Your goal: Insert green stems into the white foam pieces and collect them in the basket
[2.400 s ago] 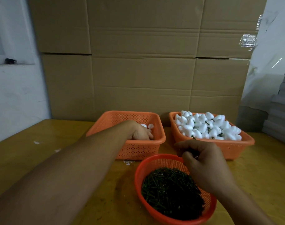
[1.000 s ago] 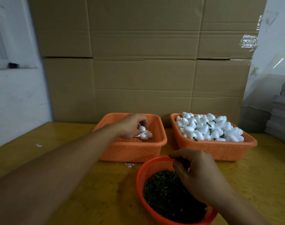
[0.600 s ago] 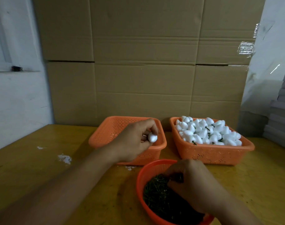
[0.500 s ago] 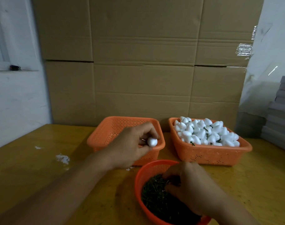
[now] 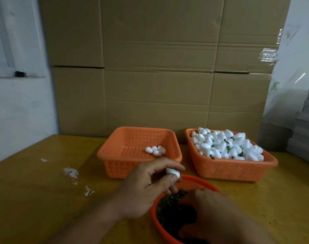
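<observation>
A small white egg-shaped foam piece (image 5: 173,172), smooth and matt, is pinched between the thumb and fingertips of the left hand (image 5: 146,189), just above the far rim of a round orange perforated plastic bowl (image 5: 190,182) that holds a dark heap of thin green stems (image 5: 169,208). The right hand (image 5: 211,213) reaches down into this heap with its fingers curled; whether it grips a stem cannot be told, since the fingertips are in shadow. Behind the bowl stand two rectangular orange perforated baskets, side by side and slightly apart: the left basket (image 5: 115,166) holds a few plain foam pieces (image 5: 155,150) in its near right corner, and the right basket (image 5: 229,171) is heaped with white foam pieces bearing short green stems (image 5: 224,147). All three containers rest on a yellow-brown wooden worktop (image 5: 35,199), whose left half is open apart from scattered white foam crumbs (image 5: 71,172). A wall of stacked brown cardboard boxes (image 5: 159,67) closes the far edge directly behind the baskets; grey stacked sheets (image 5: 307,129) stand at the far right.
</observation>
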`<state>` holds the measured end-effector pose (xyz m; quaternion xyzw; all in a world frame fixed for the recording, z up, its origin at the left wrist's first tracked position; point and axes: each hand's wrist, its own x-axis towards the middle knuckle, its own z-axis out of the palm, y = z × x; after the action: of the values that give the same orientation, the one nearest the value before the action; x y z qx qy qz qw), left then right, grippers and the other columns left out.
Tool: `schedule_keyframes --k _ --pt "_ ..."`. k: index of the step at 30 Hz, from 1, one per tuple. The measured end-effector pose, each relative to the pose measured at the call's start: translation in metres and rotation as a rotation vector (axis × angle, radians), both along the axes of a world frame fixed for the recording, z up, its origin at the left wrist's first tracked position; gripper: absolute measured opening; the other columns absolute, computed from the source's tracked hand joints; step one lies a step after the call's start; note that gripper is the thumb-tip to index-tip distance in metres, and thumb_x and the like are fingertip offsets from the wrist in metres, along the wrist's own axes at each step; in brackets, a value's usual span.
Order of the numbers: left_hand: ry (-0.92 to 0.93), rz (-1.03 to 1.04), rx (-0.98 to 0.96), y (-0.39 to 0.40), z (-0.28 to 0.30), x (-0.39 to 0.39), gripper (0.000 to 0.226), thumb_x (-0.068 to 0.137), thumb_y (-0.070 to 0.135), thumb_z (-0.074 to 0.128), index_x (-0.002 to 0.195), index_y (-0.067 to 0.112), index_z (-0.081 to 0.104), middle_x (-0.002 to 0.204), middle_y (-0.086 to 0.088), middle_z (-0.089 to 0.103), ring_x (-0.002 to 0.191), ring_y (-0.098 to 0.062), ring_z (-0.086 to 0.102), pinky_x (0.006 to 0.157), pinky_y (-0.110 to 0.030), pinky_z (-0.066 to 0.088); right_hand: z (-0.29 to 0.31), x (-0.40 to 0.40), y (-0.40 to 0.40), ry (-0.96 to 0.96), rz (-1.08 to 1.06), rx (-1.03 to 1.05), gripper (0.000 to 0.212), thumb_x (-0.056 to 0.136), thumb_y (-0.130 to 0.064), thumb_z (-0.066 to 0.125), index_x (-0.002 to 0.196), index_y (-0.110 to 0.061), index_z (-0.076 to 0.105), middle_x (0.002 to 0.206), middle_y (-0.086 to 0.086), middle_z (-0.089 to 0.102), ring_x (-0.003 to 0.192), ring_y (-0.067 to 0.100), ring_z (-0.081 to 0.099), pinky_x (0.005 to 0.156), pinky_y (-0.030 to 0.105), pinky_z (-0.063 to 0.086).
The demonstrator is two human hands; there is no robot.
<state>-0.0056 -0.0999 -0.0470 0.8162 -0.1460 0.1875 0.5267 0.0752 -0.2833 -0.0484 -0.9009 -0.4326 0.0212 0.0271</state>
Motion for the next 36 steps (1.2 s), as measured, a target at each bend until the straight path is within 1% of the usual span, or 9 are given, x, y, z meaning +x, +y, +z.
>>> schedule_keyframes --k 5,8,14,18,22,27,29,33,36 --pt "0.181 -0.179 -0.214 0.000 -0.004 -0.005 0.031 0.097 0.014 0.060 0.125 0.027 0.064 0.104 -0.014 0.073 0.086 -0.027 0.071 0.077 -0.035 0.056 -0.003 0.000 0.001 -0.033 -0.001 -0.011 0.034 0.076 -0.055 0.067 0.099 -0.029 0.067 0.095 -0.008 0.068 0.090 0.014 0.065 0.067 0.027 0.044" --pt "0.219 -0.217 -0.259 0.003 -0.004 -0.008 0.036 0.098 0.006 0.058 0.129 0.024 0.062 0.105 -0.015 0.072 0.089 -0.028 0.070 0.078 -0.033 0.055 -0.004 -0.001 0.002 -0.045 -0.016 -0.007 0.029 0.080 -0.051 0.065 0.096 -0.027 0.066 0.097 -0.007 0.067 0.092 0.018 0.064 0.068 0.028 0.043" --pt "0.236 -0.161 -0.350 0.002 -0.004 -0.007 0.026 0.093 0.027 0.066 0.117 0.019 0.069 0.091 -0.008 0.067 0.077 -0.021 0.061 0.069 -0.031 0.050 -0.006 -0.002 0.005 -0.068 -0.031 0.031 0.028 0.085 -0.045 0.057 0.102 -0.026 0.069 0.097 -0.006 0.068 0.094 0.019 0.064 0.072 0.029 0.046" --pt "0.225 -0.157 -0.423 0.000 -0.006 -0.005 0.026 0.090 0.025 0.067 0.112 0.013 0.073 0.088 -0.004 0.063 0.075 -0.016 0.059 0.068 -0.028 0.048 -0.006 -0.002 0.004 -0.052 -0.022 0.053 0.028 0.085 -0.042 0.057 0.109 -0.035 0.070 0.100 -0.007 0.070 0.094 0.017 0.064 0.075 0.030 0.050" --pt "0.225 -0.157 -0.509 0.000 -0.008 -0.004 0.028 0.089 0.023 0.067 0.117 0.020 0.067 0.087 -0.008 0.064 0.071 -0.019 0.058 0.065 -0.029 0.047 -0.007 -0.001 0.003 -0.035 -0.026 0.136 0.024 0.087 -0.041 0.056 0.104 -0.035 0.071 0.098 -0.008 0.070 0.092 0.016 0.063 0.071 0.029 0.048" --pt "0.236 -0.172 -0.545 0.000 -0.010 -0.004 0.019 0.089 0.033 0.067 0.103 0.020 0.064 0.080 -0.007 0.060 0.064 -0.017 0.054 0.058 -0.026 0.045 -0.006 0.001 0.002 -0.027 -0.065 0.273 0.027 0.091 -0.045 0.057 0.088 -0.023 0.071 0.083 -0.002 0.070 0.078 0.018 0.064 0.073 0.037 0.054" --pt "0.249 -0.165 -0.563 0.001 -0.010 -0.003 0.024 0.090 0.035 0.064 0.104 0.016 0.065 0.077 -0.005 0.058 0.060 -0.015 0.051 0.055 -0.025 0.043 -0.004 0.001 0.002 -0.028 -0.069 0.344 0.024 0.090 -0.044 0.062 0.088 -0.023 0.073 0.079 -0.004 0.070 0.072 0.013 0.063 0.071 0.037 0.054" --pt "0.270 -0.138 -0.595 0.000 -0.011 -0.002 0.032 0.096 0.040 0.060 0.101 0.008 0.064 0.072 -0.004 0.053 0.053 -0.013 0.046 0.050 -0.022 0.039 0.003 -0.001 0.001 -0.032 -0.089 0.660 0.010 0.084 -0.032 0.074 0.077 -0.024 0.076 0.068 -0.010 0.071 0.062 0.003 0.063 0.059 0.025 0.052" --pt "0.278 -0.126 -0.631 0.001 -0.011 -0.002 0.037 0.097 0.041 0.054 0.110 0.006 0.060 0.069 -0.003 0.050 0.049 -0.011 0.042 0.048 -0.021 0.036 0.008 -0.004 0.001 0.198 -0.120 0.986 0.014 0.081 -0.017 0.076 0.068 -0.021 0.074 0.059 -0.009 0.069 0.044 0.001 0.056 0.043 0.014 0.040"
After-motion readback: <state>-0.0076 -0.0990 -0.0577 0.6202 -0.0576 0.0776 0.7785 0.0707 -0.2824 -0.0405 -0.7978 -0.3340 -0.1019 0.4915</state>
